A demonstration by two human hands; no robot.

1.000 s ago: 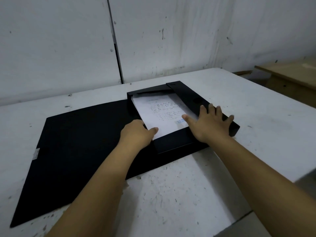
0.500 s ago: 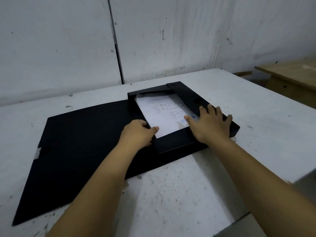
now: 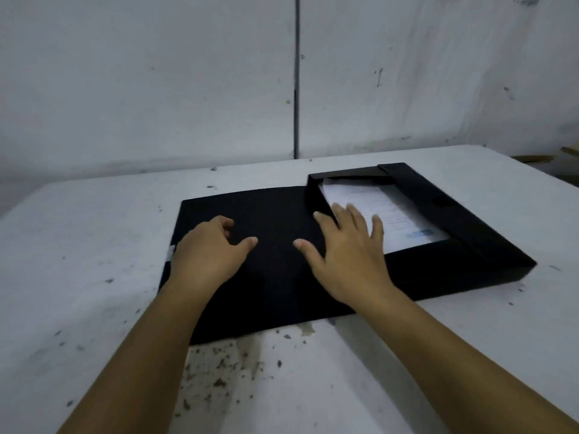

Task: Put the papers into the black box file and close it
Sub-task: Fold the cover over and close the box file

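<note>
The black box file (image 3: 463, 233) lies open on the white table, its tray at the right and its flat lid (image 3: 269, 214) spread out to the left. The white printed papers (image 3: 391, 217) rest inside the tray. My left hand (image 3: 206, 255) hovers over the lid's left part, fingers loosely curled, holding nothing. My right hand (image 3: 351, 255) is spread flat over the lid beside the tray's left wall, its fingertips reaching over the papers' near left corner. Neither hand grips anything.
The white table (image 3: 94, 277) is scuffed, with dark flecks near its front edge. A grey wall with a vertical seam (image 3: 296, 89) stands close behind. A wooden surface (image 3: 570, 151) shows at the far right edge.
Both hands have left the tray's near end and moved left onto the open lid. The papers now lie flat in the tray. The view has swung to the left.
</note>
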